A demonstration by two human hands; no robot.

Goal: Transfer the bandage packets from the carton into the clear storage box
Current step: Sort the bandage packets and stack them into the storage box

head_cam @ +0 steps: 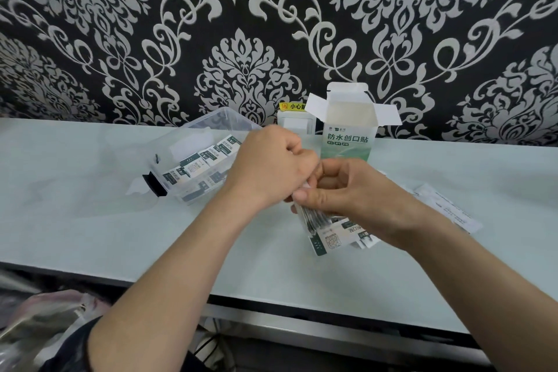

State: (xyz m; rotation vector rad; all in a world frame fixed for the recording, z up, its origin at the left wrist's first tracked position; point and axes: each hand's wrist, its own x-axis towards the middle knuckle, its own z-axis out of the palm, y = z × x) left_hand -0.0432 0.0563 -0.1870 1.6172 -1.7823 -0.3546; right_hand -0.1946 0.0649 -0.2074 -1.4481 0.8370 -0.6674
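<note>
Between clear storage box and open carton — left hand, right hand pinch a stack of bandage packets.

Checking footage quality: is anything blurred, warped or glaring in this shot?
Head view: wide-angle lens bows the table edge and wallpaper; carton print is sharp; packets gripped by the right hand look slightly smeared; plastic bag at lower left is soft; lighting even, no harsh glare.

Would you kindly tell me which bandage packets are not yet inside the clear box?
The fanned bunch gripped between left hand and right hand; the other packets already lie in the clear storage box.
</note>
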